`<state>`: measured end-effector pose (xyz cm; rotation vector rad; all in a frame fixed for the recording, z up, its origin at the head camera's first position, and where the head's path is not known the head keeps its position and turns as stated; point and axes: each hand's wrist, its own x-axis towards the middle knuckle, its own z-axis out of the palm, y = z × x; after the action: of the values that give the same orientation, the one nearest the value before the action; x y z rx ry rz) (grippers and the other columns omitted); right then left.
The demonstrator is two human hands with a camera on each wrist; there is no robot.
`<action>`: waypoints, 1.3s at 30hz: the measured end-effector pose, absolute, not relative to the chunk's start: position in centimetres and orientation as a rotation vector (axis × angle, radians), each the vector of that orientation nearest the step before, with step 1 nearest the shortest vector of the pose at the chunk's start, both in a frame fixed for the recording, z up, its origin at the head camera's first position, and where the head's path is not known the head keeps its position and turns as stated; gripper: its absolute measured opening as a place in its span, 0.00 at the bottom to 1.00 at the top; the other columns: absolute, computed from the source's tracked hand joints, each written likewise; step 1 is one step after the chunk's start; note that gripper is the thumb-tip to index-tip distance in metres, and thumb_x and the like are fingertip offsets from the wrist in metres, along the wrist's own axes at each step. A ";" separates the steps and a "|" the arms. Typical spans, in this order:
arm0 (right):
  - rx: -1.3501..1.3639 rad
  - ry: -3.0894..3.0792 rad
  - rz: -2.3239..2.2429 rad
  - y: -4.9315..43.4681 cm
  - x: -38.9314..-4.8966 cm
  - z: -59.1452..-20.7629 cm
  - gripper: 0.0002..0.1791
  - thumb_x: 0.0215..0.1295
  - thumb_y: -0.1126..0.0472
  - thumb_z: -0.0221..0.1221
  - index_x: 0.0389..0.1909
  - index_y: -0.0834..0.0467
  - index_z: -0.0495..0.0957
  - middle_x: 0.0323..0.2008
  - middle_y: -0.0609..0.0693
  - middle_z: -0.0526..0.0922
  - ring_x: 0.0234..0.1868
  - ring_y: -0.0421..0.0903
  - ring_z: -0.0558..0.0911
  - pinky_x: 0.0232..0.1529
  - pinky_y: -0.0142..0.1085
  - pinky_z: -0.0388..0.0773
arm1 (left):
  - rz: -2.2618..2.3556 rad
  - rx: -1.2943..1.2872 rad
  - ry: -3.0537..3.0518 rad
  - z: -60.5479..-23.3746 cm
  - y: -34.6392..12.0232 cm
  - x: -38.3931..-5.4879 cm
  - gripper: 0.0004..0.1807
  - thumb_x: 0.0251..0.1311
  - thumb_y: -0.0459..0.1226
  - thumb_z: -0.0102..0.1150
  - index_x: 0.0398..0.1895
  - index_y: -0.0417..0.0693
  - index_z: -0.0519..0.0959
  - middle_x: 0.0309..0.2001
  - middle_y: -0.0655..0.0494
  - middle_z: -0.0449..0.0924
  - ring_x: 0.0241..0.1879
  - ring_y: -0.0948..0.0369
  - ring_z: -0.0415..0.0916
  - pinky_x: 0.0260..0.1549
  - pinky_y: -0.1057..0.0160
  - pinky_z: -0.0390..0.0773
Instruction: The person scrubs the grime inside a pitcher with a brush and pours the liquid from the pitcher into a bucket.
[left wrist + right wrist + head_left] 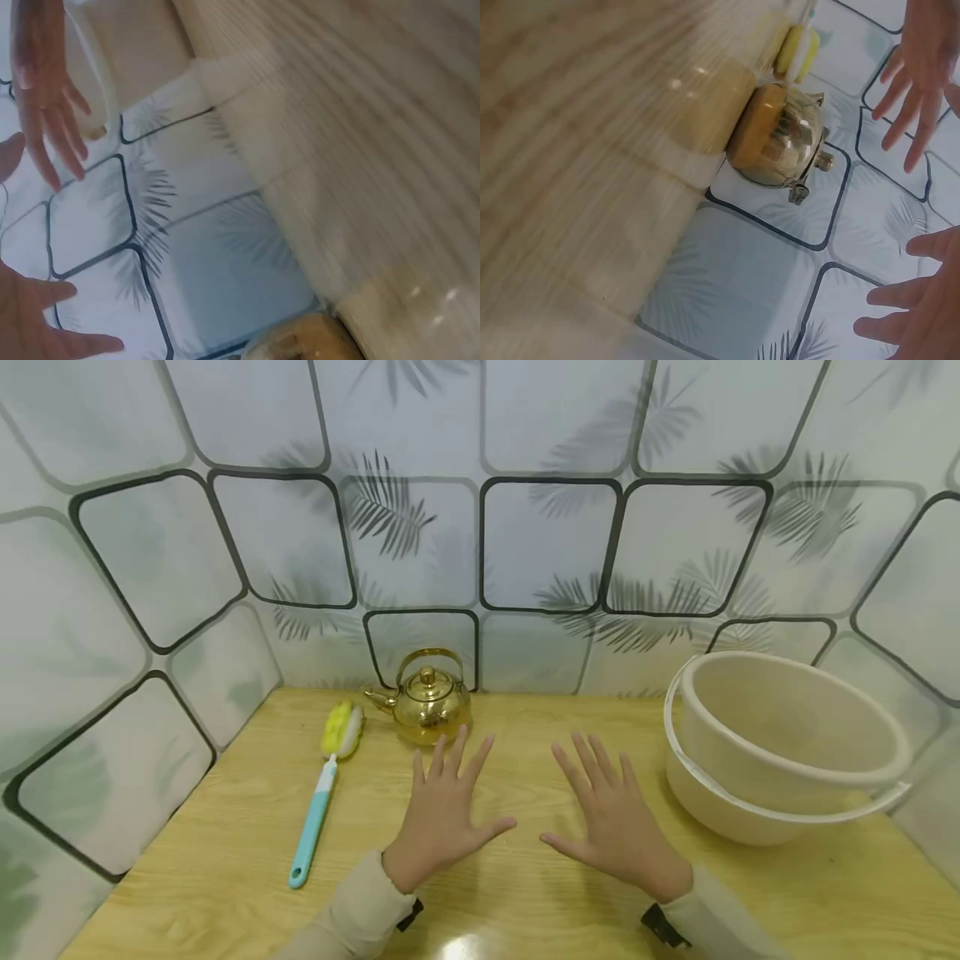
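Both hands hover over the wooden table with fingers spread and nothing held. In the head view the left hand (442, 814) is nearest to a shiny gold teapot (432, 706), whose spout points left and whose handle arches over the lid. The right hand (611, 822) is palm down, left of a cream basin (795, 718) nested in a bucket (750, 827). Left of the left hand lies a brush (326, 793) with a blue and white handle and a yellow and white head. The right wrist view shows the teapot (784, 139) from its side.
A light wood table (517, 910) reaches back to a wall (547, 543) patterned with rounded squares and grey leaves. The bucket's white handle (750, 806) hangs down across its front. Side walls bound the table on the left and right.
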<state>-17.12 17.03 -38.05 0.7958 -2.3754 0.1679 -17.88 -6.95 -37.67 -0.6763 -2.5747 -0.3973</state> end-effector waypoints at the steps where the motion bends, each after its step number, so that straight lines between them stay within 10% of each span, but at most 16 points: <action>1: 0.802 -2.369 0.173 17.0 -17.4 -38.0 0.53 0.58 0.22 0.29 0.70 0.59 0.56 0.68 0.66 0.59 0.66 0.68 0.62 0.51 0.71 0.63 | -0.382 -0.697 -2.550 -37.6 -7.0 -18.3 0.54 0.46 0.67 0.58 0.74 0.56 0.50 0.71 0.38 0.53 0.67 0.34 0.55 0.56 0.27 0.56; 13: 0.835 -2.330 0.212 17.0 -21.1 -36.8 0.52 0.53 0.25 0.51 0.69 0.59 0.59 0.65 0.64 0.66 0.64 0.63 0.67 0.53 0.67 0.65 | -0.273 -0.866 -2.288 -36.6 -8.2 -22.7 0.52 0.40 0.62 0.67 0.67 0.47 0.62 0.62 0.42 0.65 0.60 0.46 0.65 0.59 0.42 0.65; 24: 0.880 -2.263 0.221 14.6 -24.4 -35.0 0.50 0.48 0.36 0.64 0.67 0.58 0.61 0.62 0.60 0.70 0.62 0.57 0.70 0.57 0.65 0.64 | -0.555 -0.409 -2.320 -36.4 -9.9 -24.2 0.44 0.48 0.50 0.68 0.65 0.40 0.62 0.58 0.38 0.67 0.52 0.43 0.72 0.51 0.45 0.74; 39: 0.894 -2.326 0.256 10.3 -28.9 -34.4 0.44 0.53 0.40 0.63 0.66 0.59 0.63 0.61 0.58 0.72 0.60 0.55 0.73 0.63 0.58 0.62 | -0.786 -0.121 -2.513 -36.2 -12.3 -25.4 0.43 0.55 0.46 0.63 0.68 0.34 0.54 0.59 0.31 0.62 0.52 0.39 0.70 0.45 0.44 0.76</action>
<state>-28.95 10.33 -34.43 0.8942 -2.3265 0.2561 -25.42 -12.32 -36.19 -0.1205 -2.5129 -0.7864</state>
